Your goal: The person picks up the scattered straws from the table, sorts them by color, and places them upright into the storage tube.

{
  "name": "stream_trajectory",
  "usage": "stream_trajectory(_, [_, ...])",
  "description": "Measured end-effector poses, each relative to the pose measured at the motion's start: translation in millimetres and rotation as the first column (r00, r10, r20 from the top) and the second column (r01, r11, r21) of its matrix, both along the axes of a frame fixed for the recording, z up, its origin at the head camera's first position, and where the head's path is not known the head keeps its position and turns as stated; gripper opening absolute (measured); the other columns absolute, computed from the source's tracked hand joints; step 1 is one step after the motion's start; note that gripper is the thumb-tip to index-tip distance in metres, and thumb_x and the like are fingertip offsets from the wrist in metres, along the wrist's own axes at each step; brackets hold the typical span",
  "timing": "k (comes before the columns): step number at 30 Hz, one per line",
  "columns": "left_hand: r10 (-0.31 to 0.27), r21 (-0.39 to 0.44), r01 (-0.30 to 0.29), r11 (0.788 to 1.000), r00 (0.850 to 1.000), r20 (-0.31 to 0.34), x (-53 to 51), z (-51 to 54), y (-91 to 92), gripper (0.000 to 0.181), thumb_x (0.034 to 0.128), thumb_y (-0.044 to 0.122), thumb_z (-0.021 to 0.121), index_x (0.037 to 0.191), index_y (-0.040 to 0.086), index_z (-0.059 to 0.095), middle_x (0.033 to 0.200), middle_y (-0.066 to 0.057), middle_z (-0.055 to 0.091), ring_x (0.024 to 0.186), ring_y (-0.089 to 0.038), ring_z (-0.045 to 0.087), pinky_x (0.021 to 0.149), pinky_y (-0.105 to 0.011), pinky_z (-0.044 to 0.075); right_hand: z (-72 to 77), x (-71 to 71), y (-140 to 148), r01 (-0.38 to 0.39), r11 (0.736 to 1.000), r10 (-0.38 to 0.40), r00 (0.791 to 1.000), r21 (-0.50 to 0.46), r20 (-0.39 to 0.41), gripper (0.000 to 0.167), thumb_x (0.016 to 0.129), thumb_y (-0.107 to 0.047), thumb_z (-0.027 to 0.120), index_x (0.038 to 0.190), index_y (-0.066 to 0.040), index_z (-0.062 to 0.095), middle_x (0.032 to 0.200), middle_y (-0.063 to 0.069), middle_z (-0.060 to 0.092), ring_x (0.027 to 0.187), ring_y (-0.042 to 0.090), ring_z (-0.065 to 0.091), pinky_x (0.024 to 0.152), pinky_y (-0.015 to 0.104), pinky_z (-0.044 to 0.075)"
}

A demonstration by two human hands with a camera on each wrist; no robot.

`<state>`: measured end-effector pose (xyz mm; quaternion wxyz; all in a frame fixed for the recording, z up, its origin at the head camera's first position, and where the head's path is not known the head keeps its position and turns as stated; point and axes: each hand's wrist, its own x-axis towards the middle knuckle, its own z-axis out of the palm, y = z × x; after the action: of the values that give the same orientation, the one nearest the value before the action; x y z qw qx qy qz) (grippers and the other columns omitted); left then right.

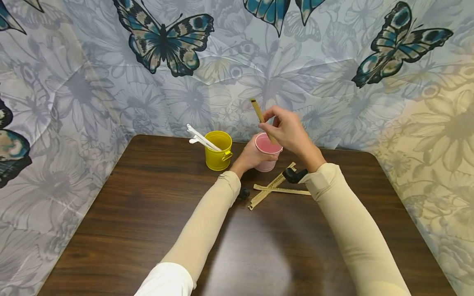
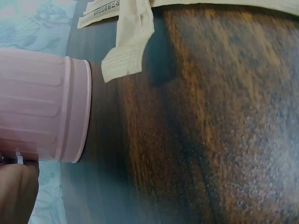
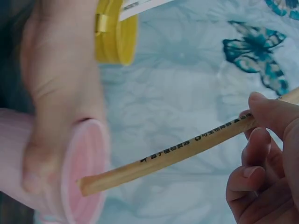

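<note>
My left hand point(image 1: 250, 156) grips a small pink pail point(image 1: 266, 166), its fingers round the side; the pail's ribbed wall also shows in the left wrist view. Between thumb and fingers, my right hand point(image 1: 290, 130) pinches a tan paper-wrapped straw point(image 3: 180, 150) with dark print along it. The straw is tilted, and its lower end is at the pink pail's mouth; how deep it reaches I cannot tell. Several more tan wrapped straws point(image 1: 283, 190) lie crossed on the table, in front of the pink pail and below my right wrist.
Left of the pink pail stands a yellow pail point(image 1: 217, 161) with white wrapped sticks point(image 1: 201, 138) leaning out to the left. Both pails are near the back edge of the dark wooden table point(image 1: 155, 205). Behind it hangs a butterfly-print cloth point(image 1: 192, 96).
</note>
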<state>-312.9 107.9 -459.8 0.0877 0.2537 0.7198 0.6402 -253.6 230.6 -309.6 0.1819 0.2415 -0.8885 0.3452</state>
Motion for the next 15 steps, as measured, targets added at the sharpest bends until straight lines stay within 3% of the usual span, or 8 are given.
stream_trajectory(3, [-0.012,-0.010,0.012,1.000,1.000,-0.018,-3.5,-1.4,-0.1,0.082,0.0748,0.016,0.090,0.143,0.017,0.045,0.133,-0.004,0.061,0.117,-0.019,0.062,0.103,-0.032,0.051,-11.1,-8.7,-1,0.003,1.000,-0.003,0.999,0.002,0.043,0.014,0.093,-0.014,0.075,0.103,-0.007,0.069,0.080,0.011,0.070,0.054,0.014,0.052,0.048,0.020,0.038])
stream_trajectory(9, [-0.051,0.012,0.051,0.999,0.998,-0.024,-6.2,-2.2,0.4,0.074,0.0764,0.015,0.088,0.139,0.015,0.048,0.128,-0.006,0.064,0.112,-0.020,0.064,0.098,-0.027,0.054,-37.5,-21.7,4,0.074,0.994,-0.084,0.988,0.081,0.126,0.015,0.094,-0.017,0.075,0.104,-0.008,0.068,0.092,0.010,0.073,0.060,0.013,0.051,0.052,0.022,0.039])
stream_trajectory(15, [-0.073,0.057,0.075,0.996,0.997,-0.026,-5.4,0.7,1.3,0.064,0.0776,0.008,0.086,0.134,0.012,0.056,0.125,-0.009,0.067,0.110,-0.021,0.065,0.097,-0.025,0.054,-49.6,-26.1,9,0.102,0.991,-0.119,0.970,0.088,0.211,0.016,0.093,-0.017,0.075,0.105,-0.009,0.067,0.092,0.010,0.071,0.058,0.015,0.052,0.049,0.025,0.041])
